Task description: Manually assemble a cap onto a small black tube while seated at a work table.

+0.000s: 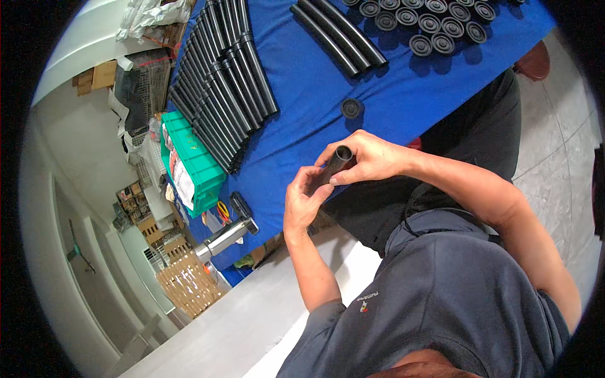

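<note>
- The short black plastic tube (335, 165) is held between both hands just off the near edge of the blue-covered table (302, 120), over the person's lap, its open round end turned up toward the camera, so the bore is easy to look into.
- The right hand (368, 157) wraps over the tube's upper end, thumb and fingers closed around its rim; that grip seems to steady the opening.
- The left hand (302, 200) cups the tube's lower end, fingers curled around it from below, apparently bracing it.
- A single black round cap (351, 108) lies on the cloth just beyond the right hand, near the table's near edge and within easy reach.
- More black ribbed caps (428, 19) sit in rows at the far right corner.
- Long black tubes (220, 82) lie side by side in a stacked batch along the left edge; three more tubes (337, 34) rest apart mid-table.
- A green plastic bin (192, 164) stands at the left edge.
</note>
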Demonstrator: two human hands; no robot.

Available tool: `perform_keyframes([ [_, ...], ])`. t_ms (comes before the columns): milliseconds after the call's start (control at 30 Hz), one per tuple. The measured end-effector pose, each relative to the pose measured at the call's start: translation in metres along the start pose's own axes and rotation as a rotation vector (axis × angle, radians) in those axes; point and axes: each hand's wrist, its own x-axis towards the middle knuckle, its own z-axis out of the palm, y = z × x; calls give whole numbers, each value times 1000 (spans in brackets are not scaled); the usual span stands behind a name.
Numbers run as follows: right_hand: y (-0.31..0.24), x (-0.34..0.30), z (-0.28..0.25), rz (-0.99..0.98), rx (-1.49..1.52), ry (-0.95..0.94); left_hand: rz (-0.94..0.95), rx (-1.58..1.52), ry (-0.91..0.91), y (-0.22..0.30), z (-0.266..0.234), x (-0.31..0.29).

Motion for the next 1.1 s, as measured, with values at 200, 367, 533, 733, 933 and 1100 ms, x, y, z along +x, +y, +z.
perform_keyframes([
  [200, 4, 0, 1, -17, 104, 7, 109, 16, -68, -1, -8, 1],
  [367, 1, 2, 3, 29, 46, 84, 141, 8, -80, -3, -5, 4],
  [533, 0, 0, 1, 76, -14, 80, 25, -45, -27, -10, 1, 6],
  [733, -5, -1, 2, 102, 376, 80, 79, -13, -83, -15, -8, 4],
  [933, -4, -1, 0, 101, 163, 50, 76, -88, 9, -5, 4, 4],
  [1100, -6, -3, 2, 67, 297, 69, 45, -125, -39, -8, -5, 1],
])
